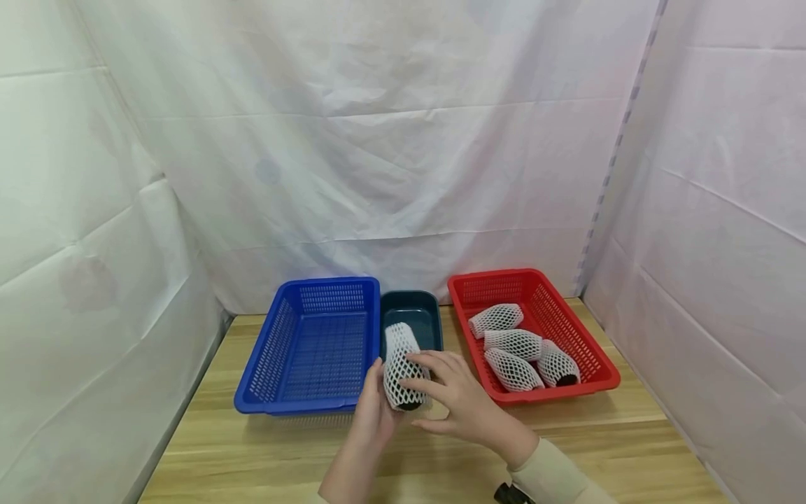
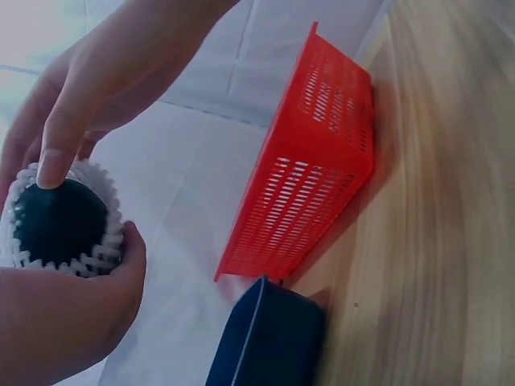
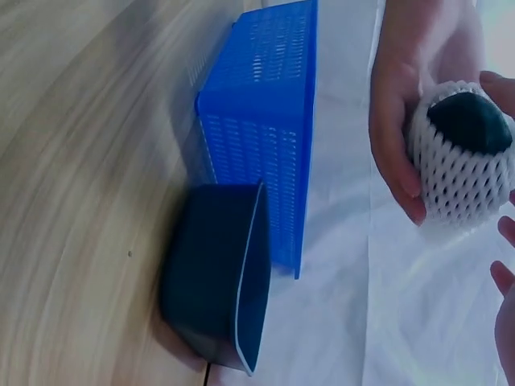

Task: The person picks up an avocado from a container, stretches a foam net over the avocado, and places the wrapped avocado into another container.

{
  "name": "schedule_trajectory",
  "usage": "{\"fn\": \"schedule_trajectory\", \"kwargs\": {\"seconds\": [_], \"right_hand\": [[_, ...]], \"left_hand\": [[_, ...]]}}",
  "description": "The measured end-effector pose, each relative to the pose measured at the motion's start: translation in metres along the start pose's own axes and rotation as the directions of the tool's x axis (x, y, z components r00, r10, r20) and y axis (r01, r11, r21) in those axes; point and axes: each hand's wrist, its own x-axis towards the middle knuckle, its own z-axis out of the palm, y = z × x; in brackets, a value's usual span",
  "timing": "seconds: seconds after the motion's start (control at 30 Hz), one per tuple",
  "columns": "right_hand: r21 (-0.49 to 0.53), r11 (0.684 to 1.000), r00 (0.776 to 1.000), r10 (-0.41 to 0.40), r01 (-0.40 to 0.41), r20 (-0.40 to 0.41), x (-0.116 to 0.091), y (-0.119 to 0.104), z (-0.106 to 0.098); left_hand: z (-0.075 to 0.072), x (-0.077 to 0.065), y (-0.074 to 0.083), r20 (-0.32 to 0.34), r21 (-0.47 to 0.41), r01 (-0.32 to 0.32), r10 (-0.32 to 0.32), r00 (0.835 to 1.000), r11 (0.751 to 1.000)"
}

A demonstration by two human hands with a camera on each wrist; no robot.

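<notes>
My left hand [image 1: 376, 406] grips a white foam net sleeve [image 1: 398, 357] with a dark, rounded thing inside. The dark end [image 2: 60, 221] shows at the sleeve's opening; its kind cannot be told. My right hand [image 1: 462, 402] is at the right side of the sleeve, fingers spread and loosely bent. In the left wrist view, one right fingertip [image 2: 53, 167] touches the dark end near the sleeve's rim. The left fingers wrap the sleeve's side in the right wrist view. A dark teal tray [image 1: 412, 299] lies just behind the held sleeve, partly hidden by it.
At the left stands a blue basket [image 1: 334, 350], with no items seen inside. A red basket [image 1: 535, 276] at the right holds several net-sleeved items [image 1: 513, 344]. All rest on a wooden table [image 1: 264, 462], with white cloth [image 1: 378, 175] hung behind and at both sides.
</notes>
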Motion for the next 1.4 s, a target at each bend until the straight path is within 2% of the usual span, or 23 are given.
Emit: {"fn": "schedule_trajectory", "kwargs": {"seconds": [0.13,0.33,0.57,0.77,0.9,1.0,1.2,1.3,1.4], "right_hand": [[0.023,0.999,0.998,-0.029,0.030,-0.047,0.000,-0.001,0.002],[0.051,0.999,0.999,0.011,-0.008,-0.053,0.000,-0.003,0.003],[0.100,0.993,0.993,0.068,-0.059,-0.092,-0.001,-0.004,0.004],[0.107,0.991,0.987,0.096,-0.082,-0.129,-0.003,-0.007,0.004],[0.101,0.991,0.983,0.102,-0.087,-0.154,0.000,-0.008,0.004],[0.069,0.995,0.986,0.080,-0.070,-0.147,0.005,-0.009,0.004],[0.009,1.000,0.986,-0.028,0.030,-0.167,0.010,-0.015,0.005],[0.013,0.999,0.989,0.037,-0.036,-0.144,0.007,-0.018,0.004],[0.011,0.983,0.978,0.182,-0.182,-0.106,0.000,-0.017,0.001]], "left_hand": [[0.001,-0.001,0.003,-0.025,-0.018,-0.045,0.045,0.999,0.999],[0.007,0.000,-0.001,-0.085,-0.018,-0.062,0.060,0.995,0.998],[0.016,0.000,-0.005,-0.073,0.027,-0.132,0.133,0.988,0.991],[0.020,-0.001,-0.007,-0.105,0.016,-0.130,0.131,0.986,0.991],[0.021,0.000,-0.009,-0.116,-0.023,-0.117,0.114,0.987,0.993],[0.021,0.001,-0.009,-0.140,-0.043,-0.149,0.142,0.980,0.988],[0.020,0.004,-0.012,-0.175,-0.036,-0.229,0.220,0.960,0.973],[0.020,0.003,-0.016,-0.149,-0.028,-0.212,0.206,0.967,0.977],[0.019,0.000,-0.017,-0.116,-0.006,-0.178,0.176,0.978,0.984]]}}
